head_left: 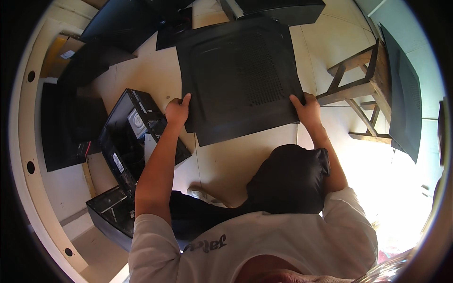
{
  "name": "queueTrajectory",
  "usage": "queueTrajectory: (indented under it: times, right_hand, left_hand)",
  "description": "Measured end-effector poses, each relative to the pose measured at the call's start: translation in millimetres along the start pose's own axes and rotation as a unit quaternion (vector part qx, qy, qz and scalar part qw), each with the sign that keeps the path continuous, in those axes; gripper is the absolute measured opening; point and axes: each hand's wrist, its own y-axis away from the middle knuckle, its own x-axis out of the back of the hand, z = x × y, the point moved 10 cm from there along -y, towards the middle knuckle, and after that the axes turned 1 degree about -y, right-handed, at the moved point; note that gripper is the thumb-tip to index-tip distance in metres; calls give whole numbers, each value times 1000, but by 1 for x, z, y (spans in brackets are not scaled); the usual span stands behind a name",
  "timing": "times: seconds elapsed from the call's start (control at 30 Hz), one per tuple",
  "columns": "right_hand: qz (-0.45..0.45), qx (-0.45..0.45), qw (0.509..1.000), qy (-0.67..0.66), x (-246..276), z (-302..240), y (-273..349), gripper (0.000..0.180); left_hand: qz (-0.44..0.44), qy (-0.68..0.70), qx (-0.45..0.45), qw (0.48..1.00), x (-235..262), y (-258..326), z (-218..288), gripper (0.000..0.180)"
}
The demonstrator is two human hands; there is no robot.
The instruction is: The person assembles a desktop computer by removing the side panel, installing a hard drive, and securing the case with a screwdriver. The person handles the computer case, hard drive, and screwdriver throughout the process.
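Note:
Between both hands I hold a black computer case side panel (217,80), a flat metal sheet with a raised border and a patch of small vent holes on its right half. My left hand (178,109) grips its left edge, thumb on the upper face. On the opposite edge my right hand (307,109) is closed the same way. The fingers beneath the panel are hidden. Left of my left forearm stands an open black computer case (113,137), with a round silver part and a white label visible inside it.
A wooden stool (373,85) lies tipped on the right, beside another black panel (406,94) leaning on the wall. More black panels (49,127) and a cardboard box (60,54) are at the left. A second open case (111,212) sits lower left; a dark case (283,12) stands far off.

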Motion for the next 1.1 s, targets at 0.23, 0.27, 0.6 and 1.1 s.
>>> queueTrajectory:
  times: [0.23,0.27,0.6,1.1]
  right_hand:
    - [-83,-70,991,-83,-15,-15,8,48]
    - [-76,-27,997,-18,-16,-22,8,48]
    - [-17,-66,997,-27,-18,-1,-7,68]
    - [-311,-198,723,-585,-45,-36,0,46]
  left_hand:
    - [-31,-14,64,997,0,0,-24,76]
    - [-47,81,107,990,-3,3,-33,77]
    - [-77,167,67,981,-8,17,4,65]
    - [20,121,107,987,10,0,-41,79]
